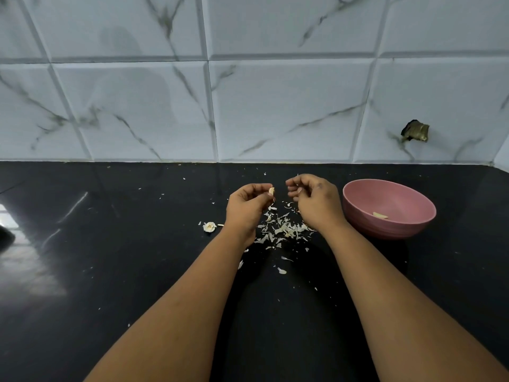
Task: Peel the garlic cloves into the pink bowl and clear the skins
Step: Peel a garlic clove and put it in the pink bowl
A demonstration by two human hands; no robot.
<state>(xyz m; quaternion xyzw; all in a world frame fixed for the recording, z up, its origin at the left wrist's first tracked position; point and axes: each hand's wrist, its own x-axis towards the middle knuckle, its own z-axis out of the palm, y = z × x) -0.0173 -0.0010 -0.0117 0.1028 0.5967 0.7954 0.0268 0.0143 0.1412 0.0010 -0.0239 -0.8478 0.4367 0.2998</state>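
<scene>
My left hand (248,205) pinches a pale garlic clove (271,191) at its fingertips, held above the black counter. My right hand (311,199) hovers just to the right of it with fingers curled; whether it holds a scrap of skin I cannot tell. Under and between both hands lies a heap of white garlic skins (283,228). The pink bowl (366,197) stands to the right of my right hand, with one peeled clove (380,215) on its bottom. A garlic root stub (209,226) lies left of my left wrist.
The black counter (124,257) runs back to a marble-patterned tiled wall (275,106). Small skin flecks are scattered toward the wall and toward me. A broken hole (416,130) shows in the wall at the right. A dark object (5,238) pokes in at the left edge.
</scene>
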